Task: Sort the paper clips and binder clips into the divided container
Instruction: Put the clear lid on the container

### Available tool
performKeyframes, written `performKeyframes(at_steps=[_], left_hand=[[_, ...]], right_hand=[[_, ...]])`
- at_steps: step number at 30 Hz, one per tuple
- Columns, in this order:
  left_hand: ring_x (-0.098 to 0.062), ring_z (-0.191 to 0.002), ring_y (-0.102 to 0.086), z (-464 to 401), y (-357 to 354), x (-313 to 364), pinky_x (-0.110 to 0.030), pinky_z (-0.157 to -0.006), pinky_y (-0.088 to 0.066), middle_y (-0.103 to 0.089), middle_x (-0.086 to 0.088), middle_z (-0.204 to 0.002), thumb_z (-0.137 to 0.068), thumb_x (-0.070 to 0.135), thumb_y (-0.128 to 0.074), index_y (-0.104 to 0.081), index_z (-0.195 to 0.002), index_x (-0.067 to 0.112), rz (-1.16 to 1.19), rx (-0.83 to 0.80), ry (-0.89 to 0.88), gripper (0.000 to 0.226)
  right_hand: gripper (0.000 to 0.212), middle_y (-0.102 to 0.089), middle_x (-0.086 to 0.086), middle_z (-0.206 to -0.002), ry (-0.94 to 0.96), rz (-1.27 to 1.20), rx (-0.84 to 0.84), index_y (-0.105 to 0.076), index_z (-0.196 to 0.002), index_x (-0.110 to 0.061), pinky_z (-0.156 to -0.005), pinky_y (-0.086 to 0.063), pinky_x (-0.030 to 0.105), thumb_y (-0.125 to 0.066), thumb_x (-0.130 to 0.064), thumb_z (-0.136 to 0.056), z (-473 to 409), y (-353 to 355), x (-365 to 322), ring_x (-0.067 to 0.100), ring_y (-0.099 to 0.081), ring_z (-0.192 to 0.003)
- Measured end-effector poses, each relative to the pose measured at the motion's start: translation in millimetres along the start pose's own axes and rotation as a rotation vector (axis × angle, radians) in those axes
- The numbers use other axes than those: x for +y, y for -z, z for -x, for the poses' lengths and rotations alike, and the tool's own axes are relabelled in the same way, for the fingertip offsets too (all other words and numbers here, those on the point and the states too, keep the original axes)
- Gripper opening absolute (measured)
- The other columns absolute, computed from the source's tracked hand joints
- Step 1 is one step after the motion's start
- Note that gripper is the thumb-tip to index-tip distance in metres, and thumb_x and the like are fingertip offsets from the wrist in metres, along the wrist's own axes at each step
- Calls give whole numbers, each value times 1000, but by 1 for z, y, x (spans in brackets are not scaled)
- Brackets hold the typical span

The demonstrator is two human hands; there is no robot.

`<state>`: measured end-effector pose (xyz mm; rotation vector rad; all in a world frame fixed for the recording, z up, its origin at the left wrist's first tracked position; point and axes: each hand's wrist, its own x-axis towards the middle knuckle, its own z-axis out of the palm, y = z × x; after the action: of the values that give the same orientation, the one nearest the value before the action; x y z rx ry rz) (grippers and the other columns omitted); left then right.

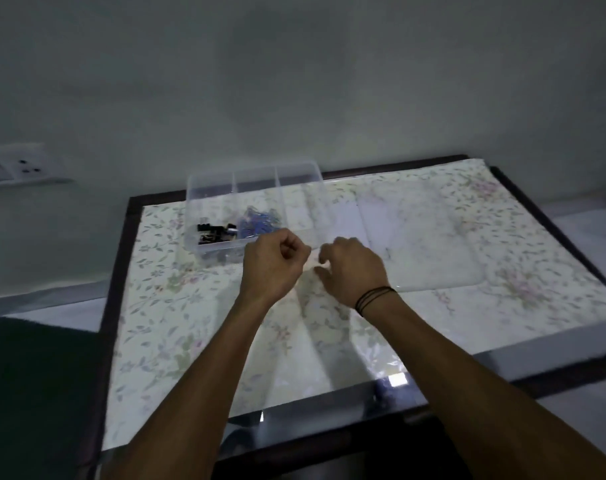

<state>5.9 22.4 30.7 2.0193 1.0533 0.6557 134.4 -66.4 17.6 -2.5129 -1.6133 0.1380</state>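
Head view: my left hand [275, 263], curled, contents unseen, sits just right of the divided container [225, 252], nearer than my loosely curled right hand [352, 268].

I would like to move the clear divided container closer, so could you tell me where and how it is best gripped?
Probably grip the divided container by its long left wall and right wall, one hand coming in from each side. It sits flat and open-topped, with black binder clips and blue paper clips loose inside, so keep it level.

Divided container [204, 188] just beyond hands.
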Motion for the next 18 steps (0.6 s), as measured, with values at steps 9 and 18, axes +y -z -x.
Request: performKeyframes(at_steps=[9,18], left_hand=[[-4,-73,-68,12,-53,3,-32,-73,-59,-72,12,-71,-79,37,-73,-73,-80,27,-222,-322,-48,11],[-2,-72,-67,11,-67,5,-30,-74,-59,-73,13,-76,-81,37,-74,-75,-81,25,-212,-349,-66,12]], right_hand=[[23,-62,12,-109,-379,27,-76,-58,-106,-6,-66,-38,27,-57,-25,-93,31,0,78,27,-62,-100],[9,-61,15,-112,-366,73,-104,-59,-94,-3,-72,-46,30,-56,-10,-89,26,13,73,30,-62,-103]])
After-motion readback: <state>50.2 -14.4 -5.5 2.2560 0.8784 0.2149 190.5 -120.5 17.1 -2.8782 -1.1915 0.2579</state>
